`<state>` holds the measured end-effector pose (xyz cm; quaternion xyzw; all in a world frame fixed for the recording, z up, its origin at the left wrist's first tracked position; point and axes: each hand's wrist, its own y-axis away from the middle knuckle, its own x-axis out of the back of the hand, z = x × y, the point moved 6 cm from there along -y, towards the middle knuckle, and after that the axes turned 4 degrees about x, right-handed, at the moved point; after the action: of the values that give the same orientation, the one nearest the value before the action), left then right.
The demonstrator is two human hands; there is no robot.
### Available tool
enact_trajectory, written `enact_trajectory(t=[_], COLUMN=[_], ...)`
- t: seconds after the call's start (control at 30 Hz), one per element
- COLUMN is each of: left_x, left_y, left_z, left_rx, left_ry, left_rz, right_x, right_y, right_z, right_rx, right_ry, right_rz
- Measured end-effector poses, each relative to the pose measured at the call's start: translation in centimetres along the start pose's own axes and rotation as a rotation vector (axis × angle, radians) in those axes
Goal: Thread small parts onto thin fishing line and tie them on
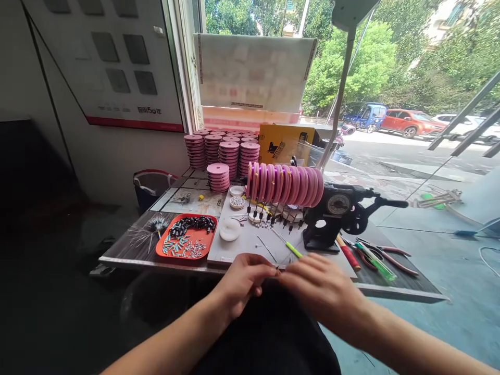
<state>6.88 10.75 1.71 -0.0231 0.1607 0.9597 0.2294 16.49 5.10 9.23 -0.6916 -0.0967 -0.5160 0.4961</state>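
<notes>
My left hand is closed in a pinch just off the front edge of the work board. Against its fingertips comes my right hand, fingers curled together. Something tiny and dark shows between the two sets of fingertips, too small to name. Beyond them, a row of pink spools sits on a black hand-cranked machine, with small dark weights hanging below on threads. A tool with a bright green handle lies on the board right behind my right hand. A thin metal rod lies beside it.
An orange tray at left holds black pieces and small parts. Stacks of pink discs stand behind, beside a yellow box. White dishes sit on the board. Pliers lie at right, and a lamp post rises behind the machine.
</notes>
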Motion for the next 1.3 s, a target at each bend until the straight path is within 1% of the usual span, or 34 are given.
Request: enact_trajectory(t=[0.03,0.07,0.13,0.17,0.23,0.27,0.3,0.37,0.43,0.47,0.5,0.53,0.6,0.63,0.67,0.7,0.73,0.77,0.8,0.83,0.87,0.9,0.97,1.0,1.03,1.07,1.1,1.13,1.2,1.23,1.27,1.3], left_x=[-0.2,-0.3,-0.4,-0.5,-0.3,-0.1,0.2,0.9,1.0,0.8,0.7,0.5,0.2,0.2,0.4,0.5,0.6,0.5,0.3,0.0,-0.1,-0.3,-0.3,-0.3,-0.2,-0.1,0.1,0.5,1.2,1.3,1.3,1.1], left_y=[-0.2,-0.3,-0.5,-0.5,-0.3,-0.2,0.0,0.8,1.9,2.3,2.5,2.5,2.5,2.3,2.0,1.5,1.0,0.6,0.3,0.1,-0.1,-0.2,-0.3,-0.3,-0.3,-0.2,0.0,0.2,1.0,1.5,2.0,2.4], left_z=[-0.2,-0.3,-0.7,-0.8,-1.1,-1.1,-0.9,0.0,0.9,1.2,1.3,1.3,1.6,1.8,1.9,1.7,1.3,0.7,0.2,-0.2,-0.4,-0.5,-0.9,-1.0,-1.1,-1.2,-1.2,-0.9,0.1,0.6,1.1,1.4], left_rx=[0.054,0.071,0.099,0.096,0.067,0.023,-0.059,-0.306,-0.552,-0.630,-0.662,-0.670,-0.645,-0.606,-0.523,-0.405,-0.269,-0.128,-0.009,0.077,0.124,0.143,0.162,0.153,0.134,0.111,0.059,-0.028,-0.276,-0.405,-0.512,-0.581], left_ry=[0.031,0.036,0.056,0.056,0.048,0.027,-0.026,-0.239,-0.516,-0.629,-0.698,-0.735,-0.711,-0.641,-0.516,-0.358,-0.196,-0.051,0.051,0.112,0.137,0.144,0.160,0.159,0.153,0.149,0.129,0.076,-0.129,-0.261,-0.390,-0.497], left_rz=[-0.026,-0.040,-0.050,-0.043,-0.012,0.019,0.069,0.204,0.316,0.343,0.340,0.318,0.254,0.220,0.187,0.155,0.121,0.081,0.039,0.001,-0.030,-0.050,-0.064,-0.057,-0.043,-0.025,0.009,0.062,0.207,0.277,0.333,0.364], right_x=[-0.3,-0.7,-1.5,-1.9,-2.2,-2.0,-1.7,-1.1,-1.5,-2.0,-2.5,-3.0,-3.5,-3.4,-3.0,-2.2,-1.3,-0.5,0.0,0.0,-0.4,-0.9,-1.8,-2.1,-2.2,-2.1,-1.9,-1.6,-1.3,-1.6,-2.0,-2.6], right_y=[0.7,1.3,1.8,1.8,1.3,0.8,0.2,-1.2,-2.7,-3.4,-4.2,-4.8,-5.2,-4.8,-4.2,-3.4,-2.5,-1.7,-0.9,-0.2,0.5,1.1,1.5,1.4,1.2,0.9,0.4,-0.2,-1.5,-2.1,-2.8,-3.5], right_z=[-1.1,-1.9,-2.8,-3.0,-3.0,-2.8,-2.2,0.1,2.6,3.5,4.1,4.5,4.6,4.5,4.4,4.0,3.4,2.4,1.1,-0.2,-1.3,-2.1,-3.0,-3.2,-3.3,-3.1,-2.7,-1.9,0.6,1.9,3.1,3.9], right_rx=[0.123,0.200,0.254,0.261,0.229,0.179,0.091,-0.183,-0.457,-0.539,-0.574,-0.575,-0.550,-0.543,-0.529,-0.483,-0.396,-0.266,-0.113,0.029,0.142,0.213,0.262,0.261,0.244,0.207,0.143,0.039,-0.253,-0.402,-0.520,-0.588], right_ry=[0.122,0.212,0.293,0.277,0.131,0.006,-0.140,-0.432,-0.669,-0.760,-0.827,-0.867,-0.893,-0.866,-0.796,-0.675,-0.512,-0.318,-0.128,0.039,0.156,0.238,0.306,0.284,0.219,0.113,-0.025,-0.183,-0.506,-0.649,-0.773,-0.877], right_rz=[0.002,0.001,-0.002,-0.022,-0.084,-0.097,-0.093,-0.034,0.006,-0.012,-0.045,-0.082,-0.142,-0.143,-0.126,-0.088,-0.050,-0.017,0.000,-0.001,-0.012,-0.024,-0.037,-0.052,-0.066,-0.084,-0.092,-0.089,-0.043,-0.020,-0.013,-0.030])
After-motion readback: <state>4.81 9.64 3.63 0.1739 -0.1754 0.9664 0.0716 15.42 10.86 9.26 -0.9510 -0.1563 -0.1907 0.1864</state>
